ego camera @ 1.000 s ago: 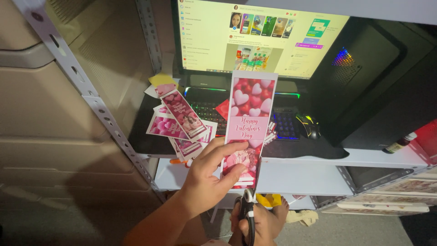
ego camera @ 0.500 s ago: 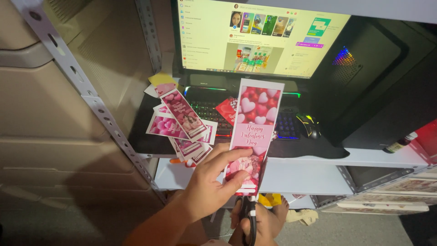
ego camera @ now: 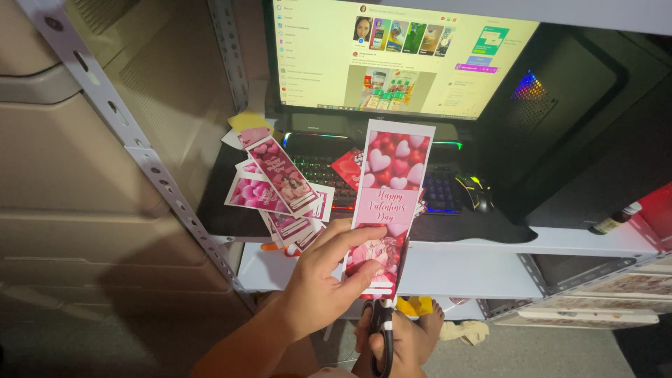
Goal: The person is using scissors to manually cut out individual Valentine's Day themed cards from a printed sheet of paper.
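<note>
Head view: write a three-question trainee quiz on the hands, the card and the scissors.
1. True or false: the left hand holds the long pink heart card by its lower part.
2. Where do the scissors meet the card? A. top edge B. bottom edge C. nowhere near it
3. Fill in: the pile of cut pink cards lies to the ___ of the held card, in front of the lit keyboard.

Key: 1 true; 2 B; 3 left. The right hand holding the scissors is mostly hidden below.
</note>
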